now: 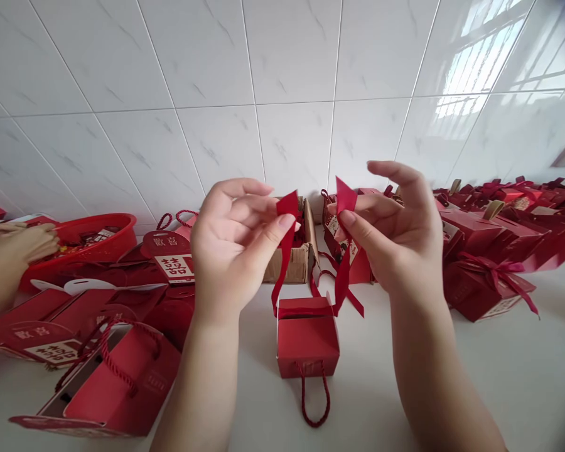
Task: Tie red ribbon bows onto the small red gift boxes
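Note:
A small red gift box (308,339) stands on the white table in front of me, its twisted rope handle (328,408) hanging down on the near side. A red ribbon (282,270) runs through the top of the box, and its two ends rise from it. My left hand (245,238) pinches one end between thumb and fingers. Level with it, my right hand (386,226) pinches the other end, with the index finger raised. Both hands are above the box, apart from each other, and the ribbon is not knotted between them.
Several red boxes, one open box (122,383) among them, lie at left. Another person's hands (21,245) are at a red basin (98,226) of small wrapped items. A cardboard carton (287,267) stands behind my box. Rows of ribboned boxes (487,285) fill the right, before a tiled wall.

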The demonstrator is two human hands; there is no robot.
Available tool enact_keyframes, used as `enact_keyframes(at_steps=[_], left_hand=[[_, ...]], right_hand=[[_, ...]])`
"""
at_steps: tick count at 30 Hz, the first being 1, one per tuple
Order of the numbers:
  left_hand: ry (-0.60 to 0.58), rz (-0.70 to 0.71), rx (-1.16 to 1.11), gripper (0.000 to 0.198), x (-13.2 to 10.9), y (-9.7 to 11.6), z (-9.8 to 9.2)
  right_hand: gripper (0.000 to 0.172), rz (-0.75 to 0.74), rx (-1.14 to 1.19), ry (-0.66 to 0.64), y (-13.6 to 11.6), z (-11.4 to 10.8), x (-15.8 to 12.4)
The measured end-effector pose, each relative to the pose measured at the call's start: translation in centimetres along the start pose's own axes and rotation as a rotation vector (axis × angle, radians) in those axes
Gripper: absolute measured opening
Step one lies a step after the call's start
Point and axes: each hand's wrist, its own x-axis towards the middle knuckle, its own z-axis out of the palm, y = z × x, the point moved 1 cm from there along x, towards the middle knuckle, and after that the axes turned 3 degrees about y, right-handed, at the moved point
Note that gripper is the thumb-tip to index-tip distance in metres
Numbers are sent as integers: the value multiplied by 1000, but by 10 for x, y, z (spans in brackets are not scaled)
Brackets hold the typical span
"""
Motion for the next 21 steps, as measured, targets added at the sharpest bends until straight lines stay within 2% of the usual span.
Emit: enact_keyframes(at_steps=[2,4,6,12,17,21], left_hand=[[-56,-59,10,30,-1,1,2],[-91,-64,37,22,-2,2,5],[-109,-31,48,12,-3,1,6],[-156,20,63,7,-3,-1,9],[-122,-137,12,22,-2,-1,8],[-173,-194,26,23,-2,-1,7]], right_hand=[[30,29,3,-23,1,3,0],[15,49,7,-35,3,7,-1],[8,72,12,-36,5,9,-1],[13,155,110,-126,5,12,-1],[16,250,154,-260,0,10,-1],[13,249,144,-279,0,11,-1]])
